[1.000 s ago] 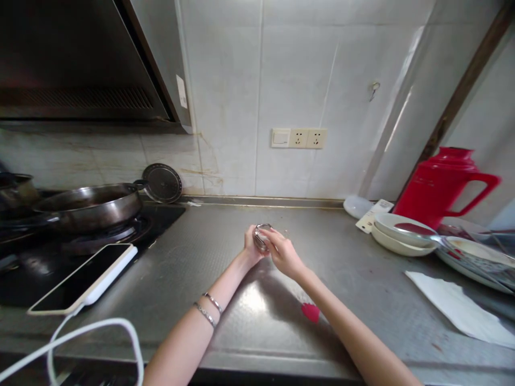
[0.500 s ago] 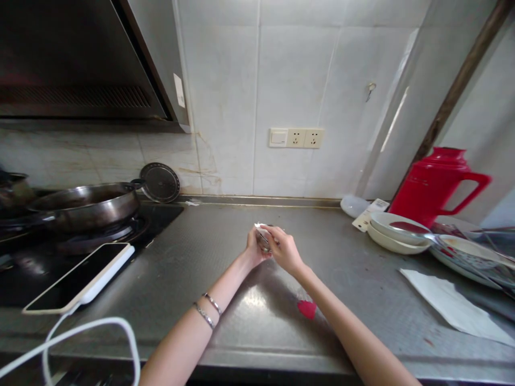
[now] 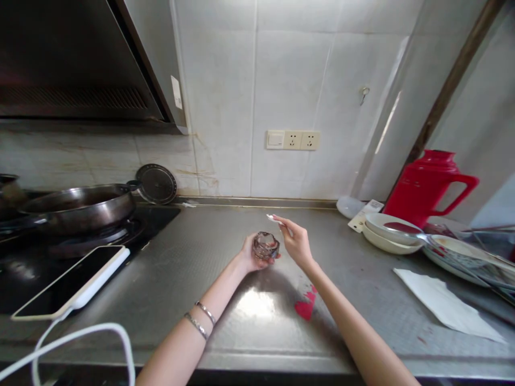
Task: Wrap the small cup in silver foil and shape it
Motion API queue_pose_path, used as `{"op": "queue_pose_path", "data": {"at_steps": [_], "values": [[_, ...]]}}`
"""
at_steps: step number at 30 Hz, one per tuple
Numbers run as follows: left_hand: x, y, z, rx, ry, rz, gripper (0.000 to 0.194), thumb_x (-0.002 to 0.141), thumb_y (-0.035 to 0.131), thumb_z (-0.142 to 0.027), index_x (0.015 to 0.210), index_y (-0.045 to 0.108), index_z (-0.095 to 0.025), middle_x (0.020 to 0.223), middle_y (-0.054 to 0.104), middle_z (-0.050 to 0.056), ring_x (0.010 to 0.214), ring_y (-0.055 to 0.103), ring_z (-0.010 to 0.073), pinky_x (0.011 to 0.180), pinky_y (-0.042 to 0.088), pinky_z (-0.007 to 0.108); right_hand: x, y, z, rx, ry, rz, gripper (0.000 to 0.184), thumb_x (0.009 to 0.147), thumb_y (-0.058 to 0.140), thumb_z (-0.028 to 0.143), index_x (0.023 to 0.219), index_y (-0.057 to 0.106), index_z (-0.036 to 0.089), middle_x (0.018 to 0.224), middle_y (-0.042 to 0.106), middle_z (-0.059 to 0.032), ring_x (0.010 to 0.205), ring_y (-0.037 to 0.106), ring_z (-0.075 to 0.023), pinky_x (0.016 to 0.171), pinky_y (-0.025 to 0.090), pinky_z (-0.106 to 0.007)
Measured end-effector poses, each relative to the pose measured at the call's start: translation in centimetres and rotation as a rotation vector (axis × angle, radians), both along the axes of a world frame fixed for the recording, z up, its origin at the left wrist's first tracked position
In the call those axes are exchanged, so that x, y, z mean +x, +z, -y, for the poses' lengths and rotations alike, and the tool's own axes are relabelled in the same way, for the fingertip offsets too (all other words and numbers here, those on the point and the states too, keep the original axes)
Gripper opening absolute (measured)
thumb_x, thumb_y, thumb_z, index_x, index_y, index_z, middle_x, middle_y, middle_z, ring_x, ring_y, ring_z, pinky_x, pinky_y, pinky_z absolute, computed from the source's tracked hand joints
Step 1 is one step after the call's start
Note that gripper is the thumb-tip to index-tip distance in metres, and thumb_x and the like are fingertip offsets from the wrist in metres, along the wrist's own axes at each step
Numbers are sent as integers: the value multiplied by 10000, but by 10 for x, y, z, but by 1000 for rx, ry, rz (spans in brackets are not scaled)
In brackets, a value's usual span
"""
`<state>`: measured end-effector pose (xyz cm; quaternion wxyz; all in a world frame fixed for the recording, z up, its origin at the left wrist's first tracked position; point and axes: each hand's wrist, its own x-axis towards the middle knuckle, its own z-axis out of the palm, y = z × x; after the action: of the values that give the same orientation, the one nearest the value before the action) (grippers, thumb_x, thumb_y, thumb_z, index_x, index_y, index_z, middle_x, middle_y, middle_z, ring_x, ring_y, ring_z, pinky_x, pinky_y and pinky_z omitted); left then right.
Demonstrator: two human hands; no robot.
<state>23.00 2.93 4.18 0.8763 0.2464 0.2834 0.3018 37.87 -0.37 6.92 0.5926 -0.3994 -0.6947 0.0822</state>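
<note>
My left hand [image 3: 251,256] is closed round a small faceted glass cup [image 3: 265,245], held just above the steel counter [image 3: 225,300]. My right hand [image 3: 296,241] is lifted beside it, a little to the right and above, pinching a small white piece [image 3: 274,219] between thumb and fingers. Two bracelets [image 3: 201,317] sit on my left wrist.
A phone [image 3: 72,280] on a white cable [image 3: 80,338] lies left, beside a pan [image 3: 76,206] on the stove. Stacked bowls [image 3: 388,233], plates, a red jug [image 3: 428,185] and a white paper sheet [image 3: 442,303] sit right. A red smear [image 3: 304,306] marks the counter.
My hands were joined round the glass cup; now the right hand has drawn up and away with a small white piece, leaving the cup in the left hand alone.
</note>
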Motion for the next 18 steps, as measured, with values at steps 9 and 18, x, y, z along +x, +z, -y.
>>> {"op": "queue_pose_path", "data": {"at_steps": [9,18], "values": [[8,-7,15,79,-138,-91,533,829,354,-586,740,613,-128,582,649,155,470,625,257,284,201,195,-6,-5,5,-173,294,295,343,827,437,113,994,723,203,904,756,-35,775,710,-171,715,555,-277],[-8,1,5,49,-216,-33,478,808,400,-526,857,627,-108,698,685,223,410,580,234,279,185,179,3,-8,-5,81,191,235,378,838,419,85,1052,701,215,1107,708,-65,1086,646,-195,981,500,-377]]}}
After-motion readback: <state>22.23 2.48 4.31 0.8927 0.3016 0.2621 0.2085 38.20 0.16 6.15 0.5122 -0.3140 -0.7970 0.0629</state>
